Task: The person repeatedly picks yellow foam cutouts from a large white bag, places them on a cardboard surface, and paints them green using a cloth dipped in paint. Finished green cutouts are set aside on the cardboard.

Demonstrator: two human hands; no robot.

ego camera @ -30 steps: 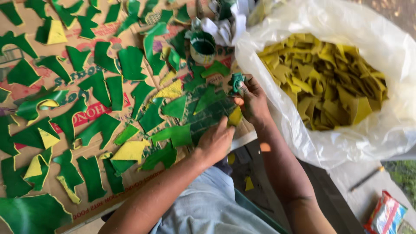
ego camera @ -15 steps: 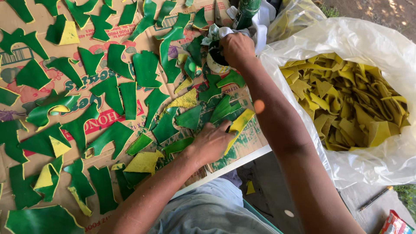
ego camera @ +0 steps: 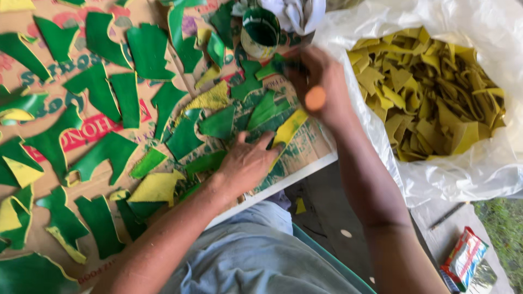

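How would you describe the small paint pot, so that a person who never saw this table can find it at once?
Start at the big white plastic bag of yellow scraps on the right side. Just beyond its left edge, at the far end of the cardboard-covered table, stands the small round pot, just above the right hand. It alone is a round container, green inside; everything around lies flat.

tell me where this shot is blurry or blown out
Head view: the right hand is motion-smeared, what it grips unclear; the left hand on the green pieces is sharper; the white plastic bag glares in daylight.
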